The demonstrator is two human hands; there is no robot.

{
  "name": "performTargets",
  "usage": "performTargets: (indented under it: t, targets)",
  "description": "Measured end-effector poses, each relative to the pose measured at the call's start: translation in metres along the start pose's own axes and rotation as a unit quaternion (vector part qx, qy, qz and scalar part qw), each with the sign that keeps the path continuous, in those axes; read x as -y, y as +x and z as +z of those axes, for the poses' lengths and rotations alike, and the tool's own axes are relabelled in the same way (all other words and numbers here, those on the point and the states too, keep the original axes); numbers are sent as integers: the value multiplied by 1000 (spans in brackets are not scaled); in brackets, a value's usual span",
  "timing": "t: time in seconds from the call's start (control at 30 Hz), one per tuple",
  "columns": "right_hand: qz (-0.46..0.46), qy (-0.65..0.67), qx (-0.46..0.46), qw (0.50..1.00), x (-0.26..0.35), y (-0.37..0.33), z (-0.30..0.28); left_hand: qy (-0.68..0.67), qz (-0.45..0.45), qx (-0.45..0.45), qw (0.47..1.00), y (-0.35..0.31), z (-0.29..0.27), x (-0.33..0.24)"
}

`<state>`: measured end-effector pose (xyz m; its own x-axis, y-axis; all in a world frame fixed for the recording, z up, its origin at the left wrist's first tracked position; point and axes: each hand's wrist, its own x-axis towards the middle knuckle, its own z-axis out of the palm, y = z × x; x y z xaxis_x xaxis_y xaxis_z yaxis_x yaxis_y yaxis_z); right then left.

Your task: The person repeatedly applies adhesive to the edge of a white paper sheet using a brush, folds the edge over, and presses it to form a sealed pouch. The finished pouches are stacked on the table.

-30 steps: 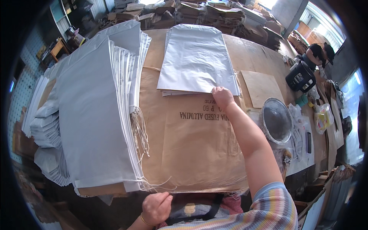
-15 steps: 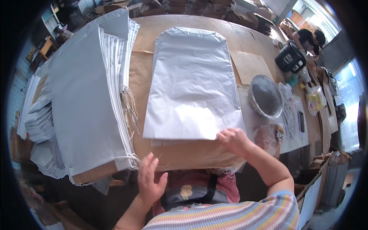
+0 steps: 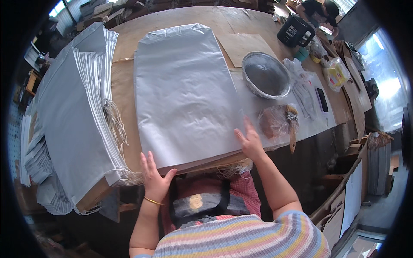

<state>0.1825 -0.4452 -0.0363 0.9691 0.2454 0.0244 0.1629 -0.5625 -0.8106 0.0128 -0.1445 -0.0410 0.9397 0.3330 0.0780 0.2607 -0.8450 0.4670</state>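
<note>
A large silvery-grey paper bag (image 3: 185, 94) lies flat on the table in front of me, its folded end away from me, with at least one more sheet edge under it. My left hand (image 3: 155, 180) is at its near left corner, fingers spread and thumb apart, holding nothing. At the near right edge is my right hand (image 3: 250, 141), fingers stretched out against or just beside the bag's side. On the left stands a thick stack of similar grey bags (image 3: 71, 116), with white cord handles (image 3: 115, 122) hanging from its side.
To the right are a bowl of grey paste (image 3: 266, 75), a brush (image 3: 292, 129) on crumpled plastic, a phone (image 3: 322, 99) and a black bucket (image 3: 296, 31). A brown sheet (image 3: 247, 46) lies beyond. At the far right a co-worker (image 3: 320, 13) bends over the table.
My right hand has let go of the bag's near edge and opened at its right side. The left hand has come up to the left corner. The bag has shifted nearer the table's front edge.
</note>
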Motion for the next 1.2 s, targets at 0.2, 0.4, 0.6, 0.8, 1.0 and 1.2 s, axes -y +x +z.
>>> performTargets:
  t: [0.2,0.4,0.6,0.8,1.0,1.2]
  targets:
    - [-195,-282,-25,939,-15,-30,-120,74,41,-7,996,3,-8,28]
    - [-222,-463,-16,858,-44,-31,-170,57,37,-10,998,11,-1,21]
    - [-49,47,-211,975,16,21,-183,-22,210,-27,977,-26,-21,-24]
    - [-8,125,-208,970,-28,163,-142,41,120,238,963,-43,65,13]
    - [26,41,-184,982,-31,178,-144,105,88,228,964,-35,107,50]
    - [29,103,-227,968,-8,161,-157,104,72,272,954,-44,109,59]
